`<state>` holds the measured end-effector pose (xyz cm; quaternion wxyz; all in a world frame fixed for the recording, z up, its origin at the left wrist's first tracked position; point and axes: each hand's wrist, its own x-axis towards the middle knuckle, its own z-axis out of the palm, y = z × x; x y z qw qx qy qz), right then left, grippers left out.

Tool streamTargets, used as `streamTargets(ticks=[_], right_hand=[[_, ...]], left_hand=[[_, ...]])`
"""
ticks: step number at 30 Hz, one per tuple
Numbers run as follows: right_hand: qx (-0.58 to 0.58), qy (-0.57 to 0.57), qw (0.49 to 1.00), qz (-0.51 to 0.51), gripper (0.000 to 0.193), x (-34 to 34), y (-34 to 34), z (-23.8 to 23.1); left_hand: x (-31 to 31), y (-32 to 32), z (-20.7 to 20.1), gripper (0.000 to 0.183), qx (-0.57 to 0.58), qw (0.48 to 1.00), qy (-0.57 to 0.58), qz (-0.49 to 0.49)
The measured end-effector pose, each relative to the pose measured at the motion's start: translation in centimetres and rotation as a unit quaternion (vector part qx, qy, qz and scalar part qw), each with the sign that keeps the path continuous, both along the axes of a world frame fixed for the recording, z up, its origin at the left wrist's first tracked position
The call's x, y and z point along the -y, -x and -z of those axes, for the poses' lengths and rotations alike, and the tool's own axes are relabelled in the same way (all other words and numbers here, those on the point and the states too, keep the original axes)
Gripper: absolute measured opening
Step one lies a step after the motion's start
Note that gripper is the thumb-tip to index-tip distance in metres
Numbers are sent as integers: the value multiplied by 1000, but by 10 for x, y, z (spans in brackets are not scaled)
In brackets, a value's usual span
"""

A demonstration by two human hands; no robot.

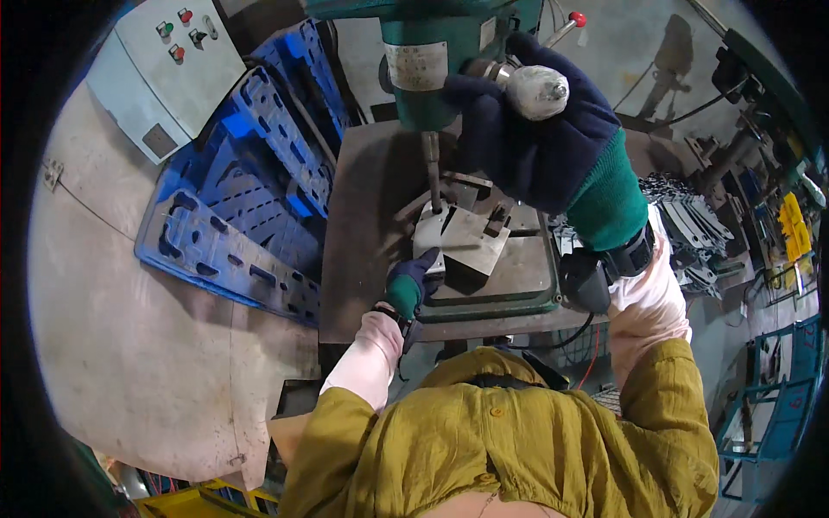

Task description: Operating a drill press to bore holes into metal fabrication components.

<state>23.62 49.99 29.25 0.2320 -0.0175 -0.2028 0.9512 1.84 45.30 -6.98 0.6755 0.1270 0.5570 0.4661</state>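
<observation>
Navy-gloved, with fingers curled around a plastic-wrapped knob of the green drill press: so at the right hand, partly hidden, making it hard to judge how tightly closed. Down and left of those fingers, at the left hand, with fingertips set on the near end of a pale metal piece; impossible to say whether pinching it or only pressing from above. Just beyond the left fingertips, at the piece's far end, apparently touching with the steel tool. Just right of the same fingertips, beside a flat metal fixture.

Already placed beneath the tool, then, and probably mid-pass; not yet released from the left fingers. Unclear whether marked or pierced. Well right of the left fingers, past the right wrist, heaped with curved metal parts: whether finished or waiting, unclear.
</observation>
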Motion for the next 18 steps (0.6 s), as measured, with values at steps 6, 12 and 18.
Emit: streamTargets(ticks=[6, 12, 18], right_hand=[[-1, 50, 999, 14, 50, -6, -4, 10], [-39, -73, 996, 16, 36, 10, 3, 79], [207, -582, 744, 255, 43, -3, -13, 126]], left_hand=[[-4, 5, 10, 36, -27, 999, 2, 34], [1, 10, 19, 36, 4, 1000, -18, -11], [8, -8, -18, 38, -39, 997, -56, -37]])
